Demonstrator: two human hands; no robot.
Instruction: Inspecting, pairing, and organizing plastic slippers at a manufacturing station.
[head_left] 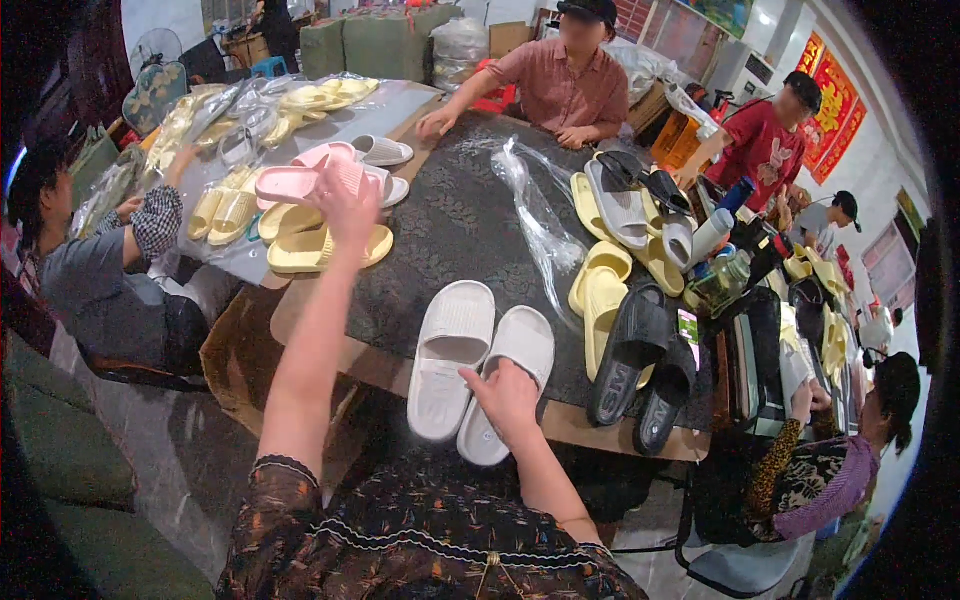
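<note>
A pair of light grey slippers (455, 315) lies side by side at the table's near edge, heels overhanging it. My right hand (508, 400) is at the right slipper, fingers curled at the strap opening and thumb reaching across to the left slipper's inner side. Stretched forward to the left, my left hand (347, 205) is over a pair of pink slippers (285, 185). Motion smears its fingers, so its grip is unclear. Yellow slippers (300, 252) lie beneath the pink ones, and grey slippers (383, 150) sit just beyond.
Black slippers (630, 350) and yellow slippers (603, 285) crowd the right of the dark patterned tabletop (450, 215). Clear plastic wrap (530, 200) lies mid-table. Bottles (712, 235) and a phone (689, 330) are at the right. Several people sit or stand around.
</note>
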